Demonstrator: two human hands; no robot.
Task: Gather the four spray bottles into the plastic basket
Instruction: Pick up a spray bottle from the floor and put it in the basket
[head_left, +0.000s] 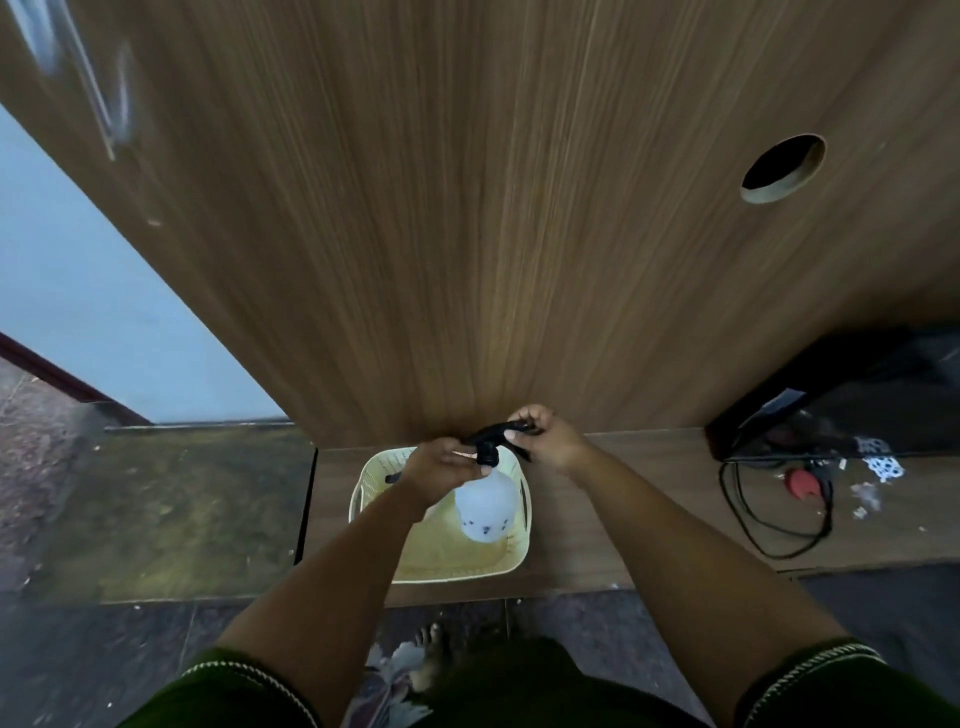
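Note:
A white translucent spray bottle (488, 506) with a black trigger head hangs upright over the pale yellow plastic basket (457, 564). My left hand (441, 467) grips the bottle at its black collar. My right hand (545, 439) holds the black trigger head from the right. The basket stands on a low wooden ledge below the desk's edge. Its floor shows bare where my arms do not cover it, and a small dark shape sits at its back left corner. No other spray bottles are visible.
A large wooden desk top (493, 234) with a round cable hole (783, 169) fills the upper view. Black cables (769, 519), a red object (802, 483) and scraps lie on the ledge at right. Dark floor and my bare foot (431, 654) are below.

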